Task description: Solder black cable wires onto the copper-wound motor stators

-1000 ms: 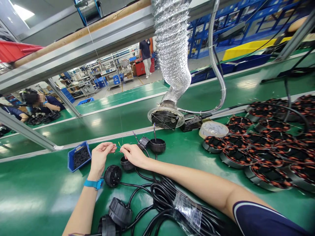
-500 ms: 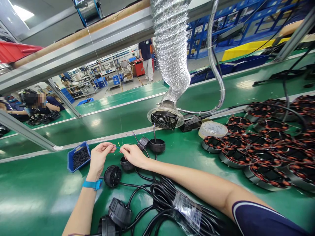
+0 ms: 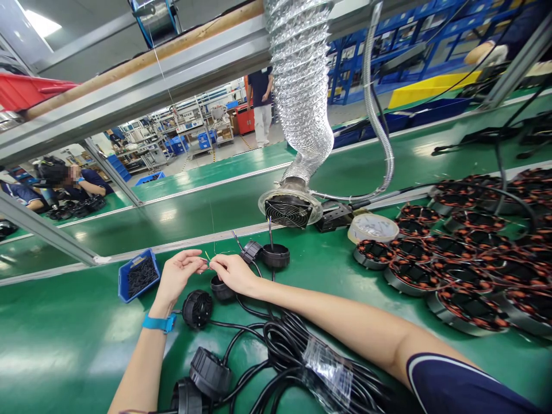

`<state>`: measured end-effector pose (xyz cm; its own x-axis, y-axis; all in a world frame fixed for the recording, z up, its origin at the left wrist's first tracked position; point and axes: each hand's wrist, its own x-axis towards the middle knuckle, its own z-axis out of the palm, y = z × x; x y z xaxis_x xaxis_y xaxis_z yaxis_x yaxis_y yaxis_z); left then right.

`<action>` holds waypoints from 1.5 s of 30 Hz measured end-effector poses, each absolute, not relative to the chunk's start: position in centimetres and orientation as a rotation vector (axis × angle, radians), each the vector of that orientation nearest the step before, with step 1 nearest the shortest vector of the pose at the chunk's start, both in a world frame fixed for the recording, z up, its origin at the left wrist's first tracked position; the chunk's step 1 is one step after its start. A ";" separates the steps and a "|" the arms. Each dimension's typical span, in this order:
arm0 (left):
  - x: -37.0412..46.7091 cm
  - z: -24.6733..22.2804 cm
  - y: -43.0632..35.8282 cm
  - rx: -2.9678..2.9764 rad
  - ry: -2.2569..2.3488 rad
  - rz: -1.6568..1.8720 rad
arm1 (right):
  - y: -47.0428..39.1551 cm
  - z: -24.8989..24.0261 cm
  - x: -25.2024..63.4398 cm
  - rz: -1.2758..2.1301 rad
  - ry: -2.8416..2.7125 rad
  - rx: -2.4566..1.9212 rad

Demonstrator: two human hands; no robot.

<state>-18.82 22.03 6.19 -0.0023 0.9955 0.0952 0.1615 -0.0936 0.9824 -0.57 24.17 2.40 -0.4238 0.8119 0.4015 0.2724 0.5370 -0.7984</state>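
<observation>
My right hand (image 3: 233,274) pinches thin wires (image 3: 207,256), with a yellow-green end sticking up at the fingertips. My left hand (image 3: 181,275) meets it from the left, thumb and forefinger pressed together close to those wires; what they grip is too small to make out. Beneath my right hand stands a black round cap (image 3: 221,290), partly covered. Another black cap (image 3: 197,309), tipped on its side, lies below my left hand. Past my right hand are a black cap (image 3: 276,256) with wires standing up and a smaller black fitting (image 3: 251,251).
A blue bin (image 3: 122,283) of short black pieces sits left. Coiled black cables (image 3: 284,339) and more caps (image 3: 210,372) lie in front. A fan (image 3: 288,210) hangs under a foil duct (image 3: 302,75). Several copper-wound stators (image 3: 468,310) and a tape roll (image 3: 374,229) are right.
My left hand has shifted slightly right, its fingertips nearer the wires, while my right hand stays nearly in place. A person in the background has moved a little.
</observation>
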 end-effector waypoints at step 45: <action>-17.9 6.3 21.6 1.490 1.385 1.283 | 24.3 2.3 -0.8 0.901 -1.987 -0.815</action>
<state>-17.91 21.61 6.27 -0.0722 0.9795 0.1882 0.2626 -0.1634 0.9510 -0.76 24.27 2.26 -0.4806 0.7848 0.3913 0.2228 0.5408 -0.8111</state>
